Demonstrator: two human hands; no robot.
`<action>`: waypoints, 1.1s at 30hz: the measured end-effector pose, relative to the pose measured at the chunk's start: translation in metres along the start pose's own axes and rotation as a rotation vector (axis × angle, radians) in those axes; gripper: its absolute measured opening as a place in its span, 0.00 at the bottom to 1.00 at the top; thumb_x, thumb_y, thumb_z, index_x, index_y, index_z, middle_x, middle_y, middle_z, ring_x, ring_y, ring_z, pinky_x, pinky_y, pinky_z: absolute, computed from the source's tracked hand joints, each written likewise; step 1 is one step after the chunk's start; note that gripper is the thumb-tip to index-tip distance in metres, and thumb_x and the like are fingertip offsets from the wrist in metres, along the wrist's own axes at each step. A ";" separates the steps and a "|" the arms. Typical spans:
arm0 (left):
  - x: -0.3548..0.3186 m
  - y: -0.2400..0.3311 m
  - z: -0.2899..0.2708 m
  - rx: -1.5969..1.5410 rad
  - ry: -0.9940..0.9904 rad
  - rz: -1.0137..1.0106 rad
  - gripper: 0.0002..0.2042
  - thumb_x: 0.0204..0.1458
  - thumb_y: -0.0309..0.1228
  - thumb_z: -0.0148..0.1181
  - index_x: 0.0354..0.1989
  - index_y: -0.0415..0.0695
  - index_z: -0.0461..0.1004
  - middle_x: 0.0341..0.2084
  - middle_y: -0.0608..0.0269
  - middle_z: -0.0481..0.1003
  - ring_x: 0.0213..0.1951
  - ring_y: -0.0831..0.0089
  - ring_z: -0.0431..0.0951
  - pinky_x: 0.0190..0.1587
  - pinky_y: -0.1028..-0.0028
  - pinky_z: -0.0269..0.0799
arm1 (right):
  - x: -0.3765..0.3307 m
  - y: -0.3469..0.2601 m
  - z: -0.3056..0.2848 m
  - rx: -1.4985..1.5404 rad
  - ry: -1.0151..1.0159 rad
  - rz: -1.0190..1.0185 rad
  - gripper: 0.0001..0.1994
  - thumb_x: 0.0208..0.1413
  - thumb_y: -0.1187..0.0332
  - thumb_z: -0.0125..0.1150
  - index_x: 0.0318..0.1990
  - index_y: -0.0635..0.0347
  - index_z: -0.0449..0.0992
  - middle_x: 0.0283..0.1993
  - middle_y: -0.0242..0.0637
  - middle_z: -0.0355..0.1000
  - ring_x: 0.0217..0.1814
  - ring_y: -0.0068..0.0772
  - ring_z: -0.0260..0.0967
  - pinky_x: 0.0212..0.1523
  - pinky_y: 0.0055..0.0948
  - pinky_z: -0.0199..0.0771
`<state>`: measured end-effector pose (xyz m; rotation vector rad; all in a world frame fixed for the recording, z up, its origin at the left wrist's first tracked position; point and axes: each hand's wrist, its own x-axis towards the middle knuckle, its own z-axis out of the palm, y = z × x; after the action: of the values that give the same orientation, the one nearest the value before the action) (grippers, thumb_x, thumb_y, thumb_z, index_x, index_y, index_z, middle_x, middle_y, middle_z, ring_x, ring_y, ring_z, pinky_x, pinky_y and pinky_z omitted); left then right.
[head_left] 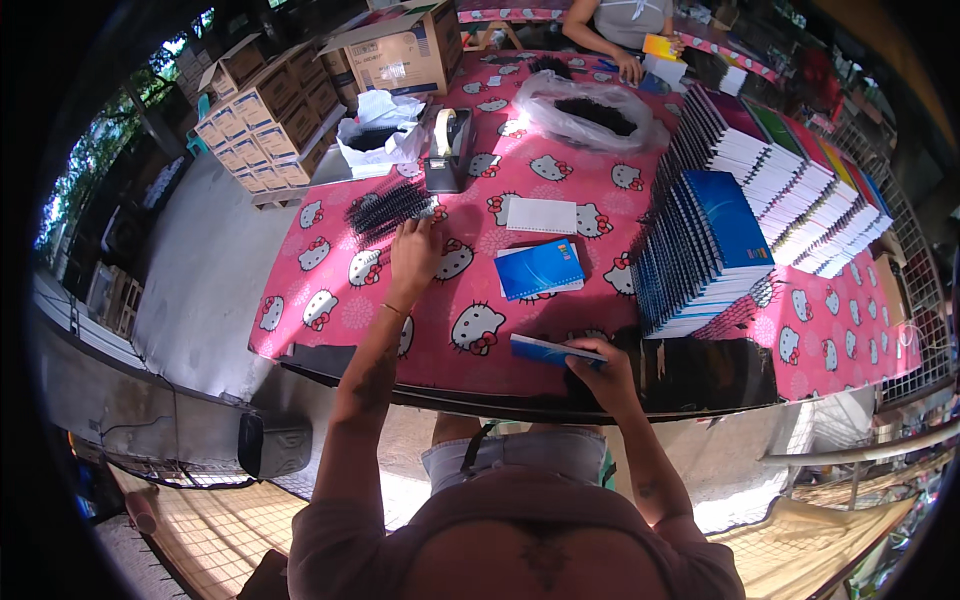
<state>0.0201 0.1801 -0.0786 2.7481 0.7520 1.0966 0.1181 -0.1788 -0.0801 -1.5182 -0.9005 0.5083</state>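
At the near edge of the table, my right hand (606, 374) grips a thin notebook (545, 350) with a blue cover, tilted so its white page edge shows. My left hand (415, 256) is stretched forward to a loose pile of black spiral binding coils (385, 212). Its fingers are bent and close together at the pile's near right edge, seemingly pinching a coil there. Between and beyond my hands lies a small stack of blue-covered notebooks (540, 269). Just behind that stack is a white sheet or pad (542, 214) with a punched edge.
Tall stacks of coil-bound blue notebooks (728, 215) and other coloured notebooks (790, 200) stand at right. A tape dispenser (447, 165), white bag (380, 145) and plastic bag of coils (590, 115) are farther back. Cartons (275, 120) are piled at left. Another person (630, 40) works across the table.
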 end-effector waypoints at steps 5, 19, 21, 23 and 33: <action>-0.020 0.037 -0.002 -0.311 0.004 -0.013 0.13 0.57 0.25 0.58 0.50 0.41 0.76 0.35 0.54 0.74 0.36 0.55 0.76 0.36 0.62 0.72 | 0.002 0.023 -0.002 0.025 0.003 0.028 0.13 0.57 0.74 0.65 0.50 0.62 0.80 0.40 0.34 0.80 0.41 0.18 0.72 0.43 0.22 0.72; -0.097 0.117 -0.080 -0.670 -0.270 -0.048 0.08 0.55 0.26 0.64 0.42 0.37 0.81 0.29 0.56 0.79 0.29 0.69 0.79 0.32 0.73 0.73 | -0.001 0.015 0.001 -0.002 0.003 0.107 0.14 0.57 0.73 0.66 0.51 0.62 0.80 0.36 0.31 0.79 0.38 0.15 0.71 0.41 0.20 0.71; -0.097 0.117 -0.077 -0.675 -0.265 -0.079 0.07 0.55 0.26 0.64 0.40 0.37 0.81 0.29 0.56 0.79 0.29 0.69 0.80 0.32 0.72 0.73 | -0.001 0.018 0.001 0.020 0.007 0.098 0.13 0.57 0.73 0.66 0.50 0.63 0.80 0.36 0.31 0.79 0.38 0.15 0.71 0.41 0.20 0.71; -0.098 0.117 -0.075 -0.715 -0.266 -0.134 0.07 0.56 0.27 0.64 0.39 0.36 0.81 0.29 0.55 0.79 0.29 0.68 0.80 0.32 0.71 0.73 | -0.001 0.020 0.003 0.006 0.020 0.075 0.13 0.57 0.73 0.66 0.50 0.63 0.80 0.37 0.31 0.79 0.39 0.15 0.71 0.41 0.20 0.71; -0.091 0.120 -0.080 -0.602 -0.285 -0.031 0.09 0.55 0.27 0.66 0.43 0.39 0.79 0.29 0.54 0.77 0.28 0.61 0.79 0.31 0.70 0.73 | -0.001 0.014 0.001 -0.008 -0.005 0.147 0.12 0.57 0.73 0.67 0.49 0.63 0.80 0.39 0.31 0.79 0.43 0.17 0.72 0.46 0.21 0.70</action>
<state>-0.0404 0.0244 -0.0451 2.2903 0.3477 0.7404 0.1204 -0.1788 -0.0940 -1.5990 -0.7994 0.6158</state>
